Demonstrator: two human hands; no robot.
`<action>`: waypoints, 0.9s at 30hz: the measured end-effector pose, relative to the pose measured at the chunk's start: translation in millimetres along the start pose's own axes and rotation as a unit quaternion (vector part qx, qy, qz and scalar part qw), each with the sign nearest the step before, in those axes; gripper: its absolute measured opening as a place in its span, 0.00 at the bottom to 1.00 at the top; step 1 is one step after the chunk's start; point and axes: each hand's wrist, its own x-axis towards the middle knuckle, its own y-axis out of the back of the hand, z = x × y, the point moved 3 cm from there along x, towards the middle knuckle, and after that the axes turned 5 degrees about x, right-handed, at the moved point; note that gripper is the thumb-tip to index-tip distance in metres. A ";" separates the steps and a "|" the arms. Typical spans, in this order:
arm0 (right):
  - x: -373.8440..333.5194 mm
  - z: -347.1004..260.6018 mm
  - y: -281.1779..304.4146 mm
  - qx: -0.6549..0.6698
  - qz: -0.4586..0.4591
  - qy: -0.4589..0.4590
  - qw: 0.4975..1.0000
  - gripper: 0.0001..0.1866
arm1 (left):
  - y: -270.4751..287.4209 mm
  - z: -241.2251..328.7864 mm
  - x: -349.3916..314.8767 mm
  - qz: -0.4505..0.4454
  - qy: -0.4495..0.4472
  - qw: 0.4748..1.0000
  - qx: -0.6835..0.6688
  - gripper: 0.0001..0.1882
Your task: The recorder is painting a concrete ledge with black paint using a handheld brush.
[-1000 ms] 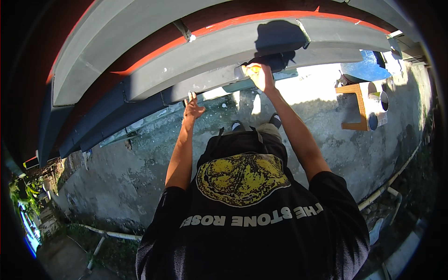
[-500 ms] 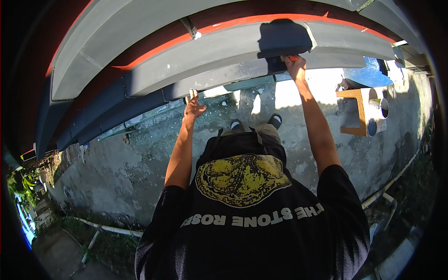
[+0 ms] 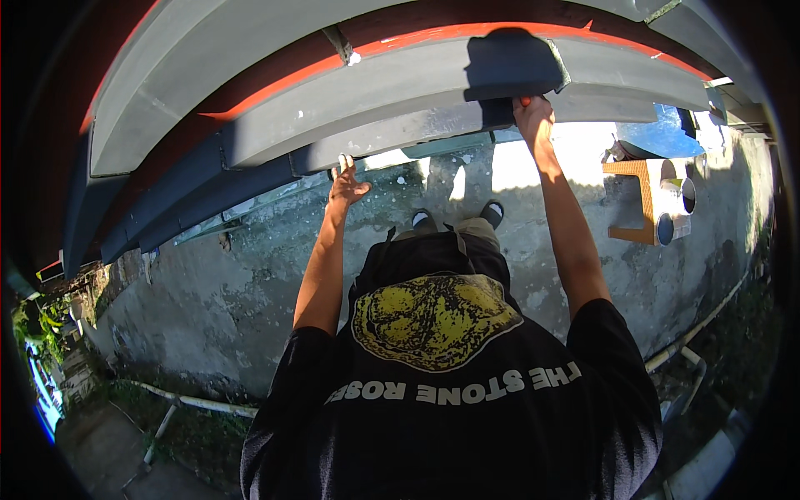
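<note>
Long grey-painted boards [image 3: 367, 96] with a red strip [image 3: 400, 42] between them run across the top of the view. My left hand [image 3: 347, 183] has its fingertips at the lower edge of the lower board. Its thumb is spread away, and the palm holds nothing. My right hand [image 3: 534, 121] is raised to the same board further right, fingers closed round a small orange-red thing [image 3: 525, 101]. Most of that thing is hidden by the fingers, so its kind cannot be told. A dark shadow [image 3: 512, 62] falls on the grey face just above my right hand.
Below lies worn, patchy concrete [image 3: 250, 308], with my feet in dark footwear [image 3: 492, 214] on it. To the right stand an orange-brown stool [image 3: 637, 200], pale buckets [image 3: 679, 196] and a blue sheet-like thing [image 3: 658, 133]. White pipes [image 3: 208, 408] run along the lower edges.
My right hand has shifted slightly to the right along the board with the orange-red thing. My left hand stays nearly in place at the board's edge.
</note>
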 end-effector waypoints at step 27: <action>-110.0 -72.0 -64.2 0.315 0.005 0.130 0.940 0.07 | 13.2 8.6 6.7 -0.020 -0.018 0.996 0.084 0.45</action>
